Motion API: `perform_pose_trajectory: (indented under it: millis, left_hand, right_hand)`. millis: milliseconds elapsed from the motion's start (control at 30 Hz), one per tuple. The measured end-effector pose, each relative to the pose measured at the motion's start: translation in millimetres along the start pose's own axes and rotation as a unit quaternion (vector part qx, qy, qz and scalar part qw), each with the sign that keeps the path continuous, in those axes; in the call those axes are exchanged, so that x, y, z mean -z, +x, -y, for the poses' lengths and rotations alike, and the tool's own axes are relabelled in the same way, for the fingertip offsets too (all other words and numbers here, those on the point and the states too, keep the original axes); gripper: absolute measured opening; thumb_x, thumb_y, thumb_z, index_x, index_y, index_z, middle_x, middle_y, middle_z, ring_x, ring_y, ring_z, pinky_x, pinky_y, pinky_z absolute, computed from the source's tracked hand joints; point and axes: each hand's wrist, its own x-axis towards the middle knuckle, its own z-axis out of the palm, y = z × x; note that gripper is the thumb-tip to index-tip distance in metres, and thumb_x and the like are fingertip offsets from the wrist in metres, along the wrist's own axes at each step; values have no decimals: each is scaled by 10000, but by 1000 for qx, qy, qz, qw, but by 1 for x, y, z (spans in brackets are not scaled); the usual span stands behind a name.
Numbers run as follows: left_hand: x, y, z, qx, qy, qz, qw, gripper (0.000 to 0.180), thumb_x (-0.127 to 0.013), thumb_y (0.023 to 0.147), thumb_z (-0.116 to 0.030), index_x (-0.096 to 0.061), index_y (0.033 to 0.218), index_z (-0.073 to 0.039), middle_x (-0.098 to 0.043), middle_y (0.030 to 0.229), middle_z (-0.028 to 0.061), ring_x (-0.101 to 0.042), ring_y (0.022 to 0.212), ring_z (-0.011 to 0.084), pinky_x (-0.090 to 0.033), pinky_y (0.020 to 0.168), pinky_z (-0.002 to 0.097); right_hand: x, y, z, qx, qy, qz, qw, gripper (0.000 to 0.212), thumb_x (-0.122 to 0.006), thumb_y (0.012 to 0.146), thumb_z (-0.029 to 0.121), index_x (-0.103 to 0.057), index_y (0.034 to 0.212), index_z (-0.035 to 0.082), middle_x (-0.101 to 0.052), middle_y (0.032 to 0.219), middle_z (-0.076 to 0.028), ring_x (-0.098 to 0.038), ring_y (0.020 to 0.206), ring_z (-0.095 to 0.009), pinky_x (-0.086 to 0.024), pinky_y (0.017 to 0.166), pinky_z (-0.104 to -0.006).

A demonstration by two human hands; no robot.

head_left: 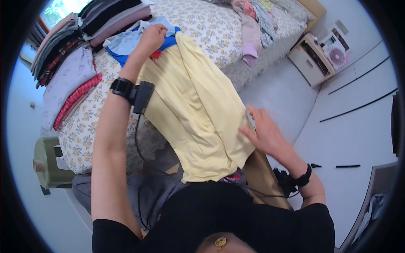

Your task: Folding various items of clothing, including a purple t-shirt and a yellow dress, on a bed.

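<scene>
A pale yellow long garment [198,97] stretches from the bed down to my lap, its surface softly wrinkled. At its far end, my left hand [152,39] has its fingers bent and drawn together above blue and light blue cloth [126,42]. Whatever those fingers may grip is hidden. A small red patch [155,54] shows beneath that hand. My right hand [268,131] is by the right edge of the yellow garment, with thumb and fingers apart and nothing held. Each wrist wears a black strap; a black box [143,98] sits on the left one.
Stacks of folded clothes [114,19] stand on the floral-covered bed [202,38]. Pink and grey clothes [251,36] hang over its far right edge. A green container [52,162] is at the left. A nightstand [310,61] with a pink fan [337,56] stands back right. Thin cables cross my lap.
</scene>
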Motion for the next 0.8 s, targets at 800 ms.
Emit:
perform_pose_trajectory:
  millis: [800]
  left_hand:
    - [-18, 70, 70, 221, 234, -73, 944, 357, -630, 749, -260, -631, 970, 20, -625, 1041, 240, -598, 997, 383, -472, 865, 440]
  right_hand:
    - [-41, -33, 0, 60, 106, 188, 975, 149, -567, 716, 128, -482, 805, 44, -525, 757, -143, -565, 666, -335, -481, 598, -433]
